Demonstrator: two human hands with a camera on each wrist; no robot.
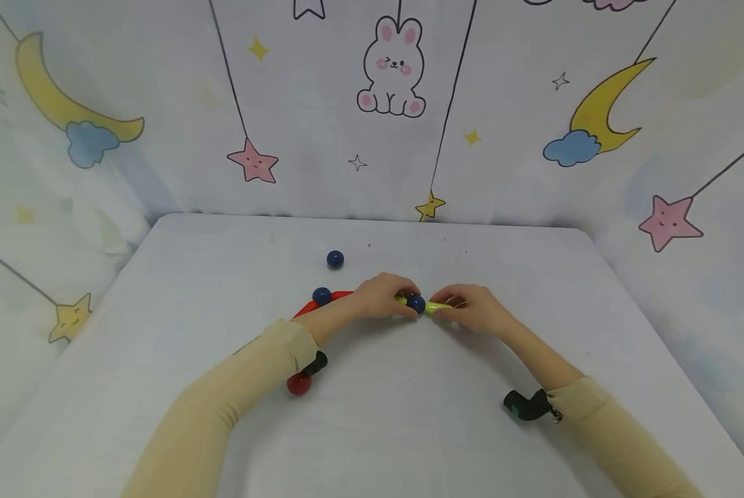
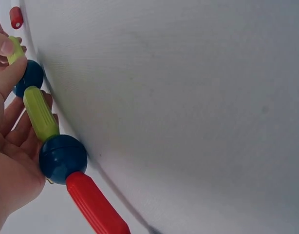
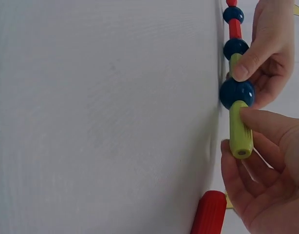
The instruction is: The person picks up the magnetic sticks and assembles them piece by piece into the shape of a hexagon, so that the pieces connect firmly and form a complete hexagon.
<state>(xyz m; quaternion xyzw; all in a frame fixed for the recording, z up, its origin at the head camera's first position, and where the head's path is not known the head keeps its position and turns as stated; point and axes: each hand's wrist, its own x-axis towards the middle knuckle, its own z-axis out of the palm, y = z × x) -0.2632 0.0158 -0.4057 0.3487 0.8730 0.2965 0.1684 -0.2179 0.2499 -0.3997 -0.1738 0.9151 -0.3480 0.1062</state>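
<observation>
Red and yellow-green rods join blue balls in a chain across the white table. My left hand (image 1: 384, 296) pinches the chain at a blue ball (image 1: 415, 304), its thumb by the yellow-green rod (image 2: 41, 114) beside it. My right hand (image 1: 474, 308) pinches the end yellow-green rod (image 3: 241, 130), which touches that same ball; a small grey spot shows on its free end. Toward the left, a red rod (image 2: 97, 202) meets another blue ball (image 2: 63, 158). My left hand and forearm hide part of the chain in the head view.
A loose blue ball (image 1: 335, 259) lies behind the chain. Beside my left sleeve sits a red ball (image 1: 299, 384). A separate red rod (image 3: 209, 213) lies near my right hand. Patterned cloth (image 1: 322, 104) hangs behind the table (image 1: 372, 429).
</observation>
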